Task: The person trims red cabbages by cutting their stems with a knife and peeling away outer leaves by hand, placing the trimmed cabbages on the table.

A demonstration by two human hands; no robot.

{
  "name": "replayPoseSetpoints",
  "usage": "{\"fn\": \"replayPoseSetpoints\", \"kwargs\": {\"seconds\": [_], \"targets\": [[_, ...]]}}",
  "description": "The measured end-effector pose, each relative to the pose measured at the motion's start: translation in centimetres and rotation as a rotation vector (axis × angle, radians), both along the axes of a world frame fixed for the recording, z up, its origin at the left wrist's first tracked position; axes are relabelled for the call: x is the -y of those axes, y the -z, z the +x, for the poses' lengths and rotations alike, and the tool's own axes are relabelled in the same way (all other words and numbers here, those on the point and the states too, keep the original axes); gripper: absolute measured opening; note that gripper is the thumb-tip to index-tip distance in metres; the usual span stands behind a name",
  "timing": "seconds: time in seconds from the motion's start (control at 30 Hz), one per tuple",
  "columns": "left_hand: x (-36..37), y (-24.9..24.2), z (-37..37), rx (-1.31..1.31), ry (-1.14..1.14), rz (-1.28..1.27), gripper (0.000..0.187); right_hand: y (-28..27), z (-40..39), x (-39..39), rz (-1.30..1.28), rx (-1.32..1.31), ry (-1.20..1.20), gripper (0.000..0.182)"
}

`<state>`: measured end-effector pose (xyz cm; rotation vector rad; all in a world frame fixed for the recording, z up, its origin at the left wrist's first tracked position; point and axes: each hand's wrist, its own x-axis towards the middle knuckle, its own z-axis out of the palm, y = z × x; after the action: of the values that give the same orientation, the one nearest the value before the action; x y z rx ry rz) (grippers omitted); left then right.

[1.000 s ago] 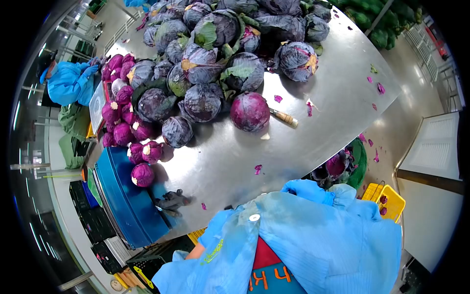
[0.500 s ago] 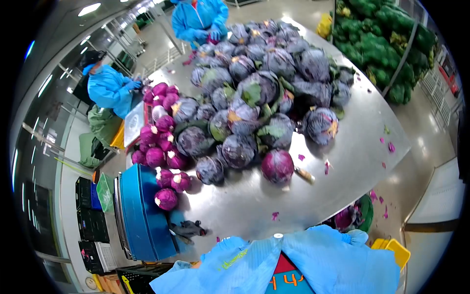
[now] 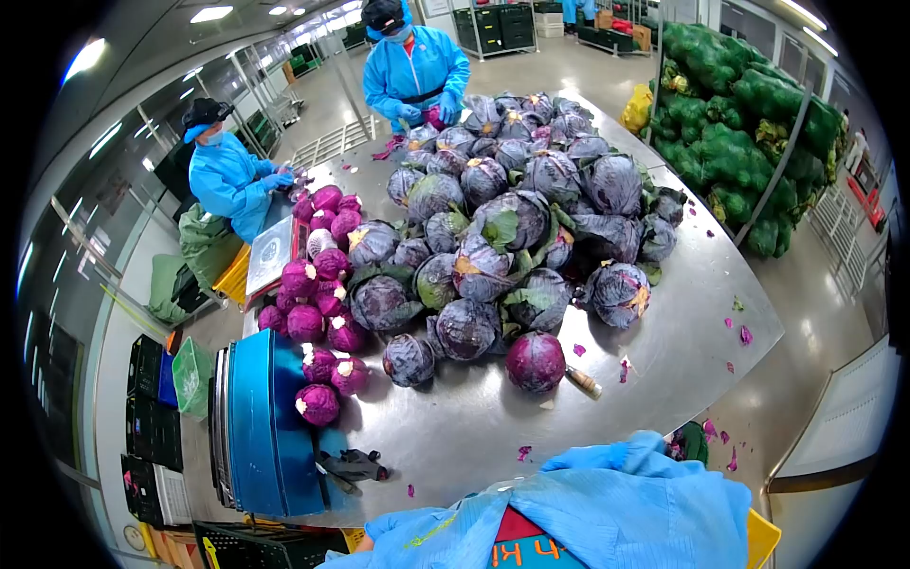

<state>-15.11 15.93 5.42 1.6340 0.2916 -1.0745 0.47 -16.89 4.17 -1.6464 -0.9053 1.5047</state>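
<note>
Red cabbage trimming table (image 3: 664, 370).
Trimmed cabbage (image 3: 536, 361) beside knife (image 3: 582, 381), within reach; both hands hidden under blue sleeves (image 3: 616, 498): grip unknowable.

Steel table (image 3: 664, 360) carries a big heap of untrimmed cabbages (image 3: 517, 213). Left of the heap sit small trimmed purple heads (image 3: 318, 275), beside a scale (image 3: 270, 251). Blue drum (image 3: 261, 427) stands at the table's near left edge, dark gloves (image 3: 353, 467) right by it. Two blue-coated workers (image 3: 227, 180) (image 3: 412, 66) stand on the table's far side. Green sacks (image 3: 735, 123) are stacked to its right.
</note>
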Motion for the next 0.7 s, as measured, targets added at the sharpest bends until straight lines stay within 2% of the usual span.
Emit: {"fn": "replayPoseSetpoints", "kwargs": {"seconds": [0.03,0.13,0.33,0.43,0.5,0.53,0.6,0.67,0.7], "targets": [[0.0,0.1,0.0,0.004,0.005,-0.002,0.028,-0.6,0.1,1.7,-0.157,0.001,-0.012,0.041],[-0.1,0.4,-0.1,0.004,0.027,-0.021,0.028,1.2,-2.0,5.6,-0.089,-0.115,0.09,0.041],[-0.3,1.0,0.1,-0.001,0.126,-0.049,0.028,2.2,-4.8,4.6,-0.174,-0.042,0.234,0.039],[-1.4,2.9,-0.1,0.023,0.257,-0.085,0.028,1.9,-5.3,5.1,-0.016,-0.315,0.455,0.034],[-2.4,4.3,0.4,0.069,0.33,-0.094,0.028,0.7,-4.7,4.6,0.021,-0.312,0.416,0.036],[-2.1,3.2,1.7,0.074,0.3,-0.061,0.028,0.1,-4.4,4.2,0.042,-0.309,0.388,0.037],[1.6,-2.0,5.1,0.066,0.082,-0.001,0.032,0.5,-4.1,4.9,-0.106,-0.356,0.356,0.037],[5.9,-2.8,5.9,0.086,-0.087,-0.145,0.037,0.5,-4.5,5.1,-0.198,-0.439,0.367,0.038],[7.3,-0.2,5.9,0.251,0.074,-0.235,0.036,0.4,-4.5,5.5,-0.206,-0.447,0.371,0.039]]}}
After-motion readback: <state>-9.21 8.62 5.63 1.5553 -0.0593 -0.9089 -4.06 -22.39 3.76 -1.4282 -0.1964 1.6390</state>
